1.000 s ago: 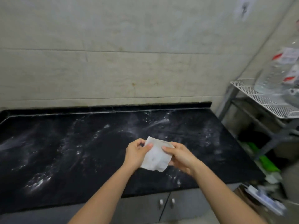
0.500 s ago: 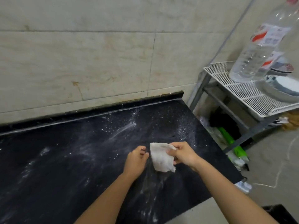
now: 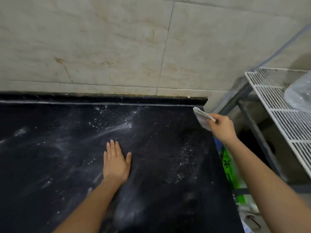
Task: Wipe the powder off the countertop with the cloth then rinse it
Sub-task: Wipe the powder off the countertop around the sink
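Observation:
A black countertop (image 3: 58, 165) fills the lower left, streaked and speckled with white powder (image 3: 117, 128). My right hand (image 3: 222, 126) grips a folded white cloth (image 3: 202, 117) at the counter's far right corner, next to the back ledge. The cloth's tip reaches that corner; whether it touches the surface is unclear. My left hand (image 3: 116, 162) lies flat on the countertop with straight fingers, near the middle, holding nothing.
A tiled wall (image 3: 117, 47) rises behind the counter. To the right stands a white wire rack (image 3: 277, 111) on a grey metal frame, with a clear plastic item (image 3: 299, 95) on it. Green packaging (image 3: 230, 167) sits in the gap beside the counter's right edge.
My left hand let go of the cloth and came down flat on the counter. My right hand carried the cloth away to the far right corner. The view swung right.

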The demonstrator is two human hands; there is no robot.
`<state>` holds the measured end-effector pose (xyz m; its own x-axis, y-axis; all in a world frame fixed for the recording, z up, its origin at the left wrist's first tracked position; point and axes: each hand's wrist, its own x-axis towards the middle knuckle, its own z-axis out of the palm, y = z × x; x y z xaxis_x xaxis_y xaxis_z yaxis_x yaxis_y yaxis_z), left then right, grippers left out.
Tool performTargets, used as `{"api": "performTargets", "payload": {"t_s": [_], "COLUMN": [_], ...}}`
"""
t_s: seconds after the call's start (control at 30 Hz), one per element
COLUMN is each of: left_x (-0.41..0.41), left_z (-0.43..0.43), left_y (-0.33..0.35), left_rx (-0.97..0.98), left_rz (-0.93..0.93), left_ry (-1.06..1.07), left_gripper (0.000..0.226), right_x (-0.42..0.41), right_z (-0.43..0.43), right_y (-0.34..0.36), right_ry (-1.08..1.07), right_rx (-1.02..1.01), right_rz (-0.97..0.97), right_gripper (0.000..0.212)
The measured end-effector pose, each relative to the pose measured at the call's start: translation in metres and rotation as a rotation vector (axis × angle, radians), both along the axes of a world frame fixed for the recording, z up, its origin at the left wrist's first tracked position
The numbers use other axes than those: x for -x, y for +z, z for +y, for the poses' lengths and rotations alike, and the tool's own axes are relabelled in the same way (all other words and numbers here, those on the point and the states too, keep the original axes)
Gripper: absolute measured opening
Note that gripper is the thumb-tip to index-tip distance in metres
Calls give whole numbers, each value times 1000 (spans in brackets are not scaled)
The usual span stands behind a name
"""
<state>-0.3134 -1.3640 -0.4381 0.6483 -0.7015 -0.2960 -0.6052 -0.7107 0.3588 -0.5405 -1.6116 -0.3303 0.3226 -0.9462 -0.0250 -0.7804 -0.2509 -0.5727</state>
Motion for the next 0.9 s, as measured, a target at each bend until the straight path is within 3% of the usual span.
{"api": "performTargets", "payload": {"t_s": [0.17, 0.23, 0.3, 0.43, 0.63, 0.77, 0.83, 0.9], "left_x": [15, 18, 19, 20, 19, 19, 19, 19], "left_z": [-19, -22, -23, -25, -27, -29, -30, -31], "left_y": [-16, -19, -20, -19, -19, -18, -16, -14], "left_rx": [-87, -130, -168, -210, -195, -206, -218, -229], "left_rz": [-45, -50, -64, -68, -43, -27, -14, -5], "left_ry": [60, 74, 73, 69, 67, 64, 65, 64], "left_gripper": [68, 67, 66, 65, 65, 65, 65, 65], "right_x": [11, 10, 4, -13, -20, -62, -88, -106], "right_z": [-25, -31, -37, -36, -46, -45, -22, 11], "right_y": [-62, -80, -91, -119, -133, -132, -136, -137], "right_ry": [160, 142, 208, 288, 193, -32, 110, 405], "right_rx": [-127, -38, 49, -51, 9, -66, 5, 78], "right_rz": [190, 180, 295, 473, 477, 452, 419, 366], "right_gripper": [35, 41, 48, 58, 56, 57, 58, 66]}}
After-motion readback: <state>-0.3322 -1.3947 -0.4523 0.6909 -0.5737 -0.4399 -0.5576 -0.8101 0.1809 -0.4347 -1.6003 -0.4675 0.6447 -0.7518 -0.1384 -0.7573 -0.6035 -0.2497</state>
